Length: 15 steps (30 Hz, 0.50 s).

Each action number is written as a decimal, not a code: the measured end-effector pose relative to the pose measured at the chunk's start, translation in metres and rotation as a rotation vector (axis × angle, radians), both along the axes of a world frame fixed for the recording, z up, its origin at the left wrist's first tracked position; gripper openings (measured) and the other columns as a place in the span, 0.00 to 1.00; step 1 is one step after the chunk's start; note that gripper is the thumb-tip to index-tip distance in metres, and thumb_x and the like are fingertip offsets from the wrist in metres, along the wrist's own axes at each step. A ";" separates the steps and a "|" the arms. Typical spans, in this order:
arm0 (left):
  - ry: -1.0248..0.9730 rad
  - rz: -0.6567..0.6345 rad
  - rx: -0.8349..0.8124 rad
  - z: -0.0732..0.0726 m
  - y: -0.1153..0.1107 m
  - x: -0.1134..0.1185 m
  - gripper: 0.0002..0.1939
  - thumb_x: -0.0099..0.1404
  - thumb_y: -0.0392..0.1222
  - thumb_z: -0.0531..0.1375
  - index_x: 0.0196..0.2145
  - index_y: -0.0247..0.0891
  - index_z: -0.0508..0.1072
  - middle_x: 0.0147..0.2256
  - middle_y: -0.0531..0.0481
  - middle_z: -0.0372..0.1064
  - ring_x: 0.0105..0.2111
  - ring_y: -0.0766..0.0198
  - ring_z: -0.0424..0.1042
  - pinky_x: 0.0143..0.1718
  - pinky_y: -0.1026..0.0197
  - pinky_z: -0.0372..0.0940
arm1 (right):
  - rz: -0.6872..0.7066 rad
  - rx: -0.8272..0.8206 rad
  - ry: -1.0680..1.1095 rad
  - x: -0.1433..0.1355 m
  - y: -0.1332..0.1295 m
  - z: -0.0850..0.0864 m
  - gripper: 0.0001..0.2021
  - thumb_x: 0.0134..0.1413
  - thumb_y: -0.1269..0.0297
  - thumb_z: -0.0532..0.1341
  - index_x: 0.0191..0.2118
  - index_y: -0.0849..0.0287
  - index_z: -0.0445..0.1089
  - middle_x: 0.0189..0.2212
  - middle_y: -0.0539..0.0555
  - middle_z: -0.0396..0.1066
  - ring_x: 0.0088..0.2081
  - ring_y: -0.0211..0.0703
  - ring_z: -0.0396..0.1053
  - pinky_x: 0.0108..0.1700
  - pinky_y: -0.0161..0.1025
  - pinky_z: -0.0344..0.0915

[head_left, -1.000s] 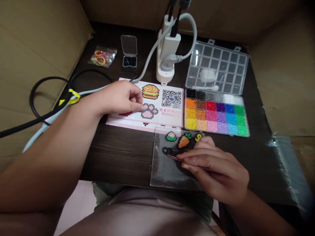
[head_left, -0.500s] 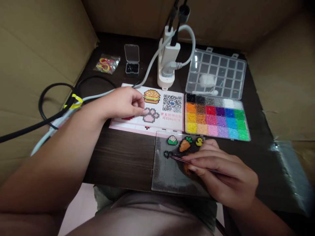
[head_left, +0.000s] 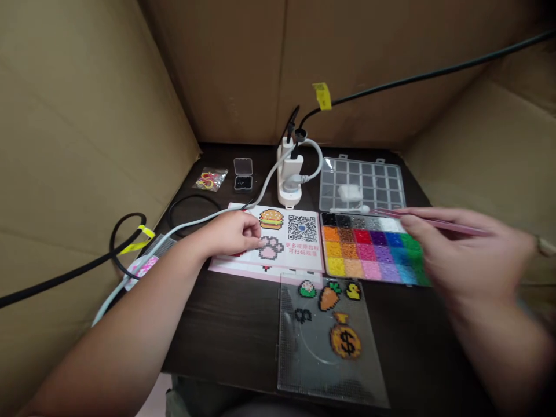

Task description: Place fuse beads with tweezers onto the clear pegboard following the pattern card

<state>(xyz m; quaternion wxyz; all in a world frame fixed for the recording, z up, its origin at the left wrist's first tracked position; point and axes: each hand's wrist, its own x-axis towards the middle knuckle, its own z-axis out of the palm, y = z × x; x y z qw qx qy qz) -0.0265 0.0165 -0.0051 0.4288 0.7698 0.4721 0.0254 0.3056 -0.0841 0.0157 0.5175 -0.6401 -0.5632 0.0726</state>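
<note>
My left hand rests on a printed pattern sheet, its fingers curled closed beside the pink paw print. Pink tweezers are gripped in my right hand, over the right side of the bead box. Their tips point left near the grey and white compartments. Below the sheet lies a clear pegboard. It bears a small black bead outline, a carrot, a duck, a green-and-white bead shape and a money bag.
A white power strip with plugs and cables stands behind the sheet. The box's clear lid lies folded back. A small box of black beads and a bag of rings sit at back left. Cardboard walls surround the table.
My right hand has moved with the tweezers from the black outline on the pegboard up and right to the bead box, uncovering the money bag. The camera view has tilted up.
</note>
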 end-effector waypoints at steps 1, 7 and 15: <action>-0.002 -0.002 -0.001 0.000 0.000 0.000 0.15 0.56 0.53 0.64 0.30 0.38 0.72 0.22 0.54 0.67 0.23 0.67 0.63 0.24 0.64 0.55 | -0.072 -0.050 0.056 -0.006 0.008 -0.003 0.07 0.49 0.61 0.71 0.33 0.59 0.81 0.32 0.61 0.81 0.35 0.50 0.79 0.37 0.45 0.74; 0.012 0.021 -0.041 0.001 0.000 0.002 0.14 0.57 0.53 0.63 0.29 0.39 0.70 0.20 0.56 0.64 0.21 0.67 0.62 0.24 0.64 0.55 | -0.068 -0.136 0.067 -0.018 0.025 -0.021 0.08 0.47 0.59 0.70 0.32 0.57 0.80 0.31 0.56 0.81 0.33 0.49 0.79 0.37 0.44 0.77; 0.012 0.036 -0.071 -0.003 0.001 0.002 0.13 0.57 0.53 0.62 0.28 0.40 0.69 0.19 0.58 0.62 0.20 0.67 0.61 0.22 0.64 0.55 | 0.056 -0.201 0.085 -0.021 0.030 -0.021 0.09 0.48 0.58 0.69 0.30 0.59 0.79 0.29 0.56 0.81 0.31 0.48 0.79 0.35 0.44 0.77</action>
